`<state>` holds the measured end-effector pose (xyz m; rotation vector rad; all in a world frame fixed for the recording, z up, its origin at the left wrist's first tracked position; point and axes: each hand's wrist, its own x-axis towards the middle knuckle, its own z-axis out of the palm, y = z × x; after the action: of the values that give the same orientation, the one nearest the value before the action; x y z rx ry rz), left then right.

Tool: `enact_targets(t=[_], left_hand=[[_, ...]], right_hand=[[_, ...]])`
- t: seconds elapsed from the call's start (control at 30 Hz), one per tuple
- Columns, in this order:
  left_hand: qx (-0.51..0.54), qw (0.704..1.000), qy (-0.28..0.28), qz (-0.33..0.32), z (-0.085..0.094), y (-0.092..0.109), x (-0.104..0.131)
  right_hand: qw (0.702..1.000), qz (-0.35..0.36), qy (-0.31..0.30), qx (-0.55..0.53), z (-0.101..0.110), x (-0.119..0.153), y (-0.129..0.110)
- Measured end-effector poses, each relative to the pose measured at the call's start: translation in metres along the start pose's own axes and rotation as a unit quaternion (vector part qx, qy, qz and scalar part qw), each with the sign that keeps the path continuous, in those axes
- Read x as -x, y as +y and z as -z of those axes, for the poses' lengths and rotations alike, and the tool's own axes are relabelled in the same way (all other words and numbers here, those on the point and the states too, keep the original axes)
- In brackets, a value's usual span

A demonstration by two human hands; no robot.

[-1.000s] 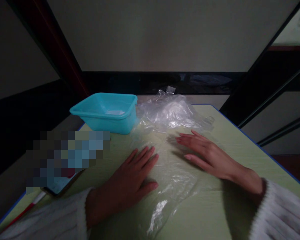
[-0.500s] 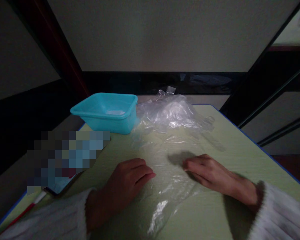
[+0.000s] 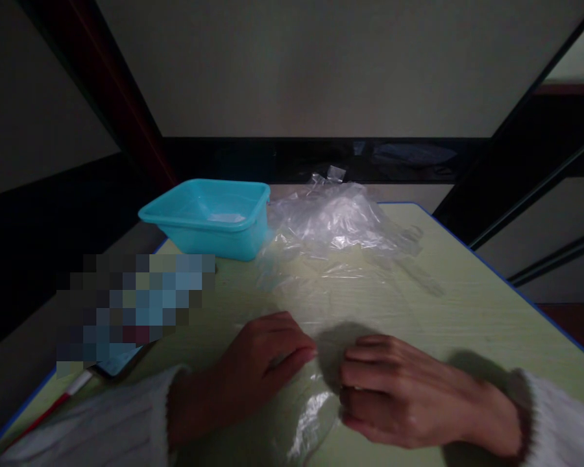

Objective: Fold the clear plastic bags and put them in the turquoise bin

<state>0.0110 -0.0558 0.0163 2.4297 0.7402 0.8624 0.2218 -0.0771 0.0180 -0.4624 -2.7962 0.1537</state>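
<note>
A thin clear plastic bag (image 3: pixel 311 415) lies flat and wrinkled on the pale table, stretching toward me between my hands. My left hand (image 3: pixel 257 363) rests on it from the left, thumb and forefinger pinched together on the film. On the other side, my right hand (image 3: pixel 399 392) is closed with bent fingers at the bag's right edge. Its fingertips point down and are partly hidden, so what they grip cannot be made out. Beyond both hands sits a crumpled heap of clear plastic bags (image 3: pixel 343 217).
A turquoise plastic basin (image 3: pixel 209 241) stands at the back left, something pale inside it. Along the left edge lies a phone (image 3: pixel 119 363), mostly blurred out, with a red and white cable (image 3: pixel 73 389). The table (image 3: pixel 467 292) has a blue edge; a wall panel rises behind.
My right hand has come nearer to me and slightly left, its fingers now bent and more separated. My left hand has shifted a little right, still pinched. The view has turned slightly.
</note>
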Motion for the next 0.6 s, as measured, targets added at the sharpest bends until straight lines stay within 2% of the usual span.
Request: enact_targets(t=[0.13,0.33,0.6], left_hand=[[0.066,0.997,-0.041,0.012,-0.0005,0.0026,-0.0009],[0.072,0.993,-0.086,0.045,-0.0003,0.0027,0.0010],[0.140,0.968,-0.086,0.189,0.0048,0.0050,0.0076]], right_hand=[[1.000,0.002,0.010,0.001,-0.0024,-0.0005,-0.0012],[0.999,-0.030,0.025,-0.031,0.0003,-0.0001,-0.0014],[0.989,-0.132,-0.010,-0.068,-0.0017,0.0004,-0.0014]])
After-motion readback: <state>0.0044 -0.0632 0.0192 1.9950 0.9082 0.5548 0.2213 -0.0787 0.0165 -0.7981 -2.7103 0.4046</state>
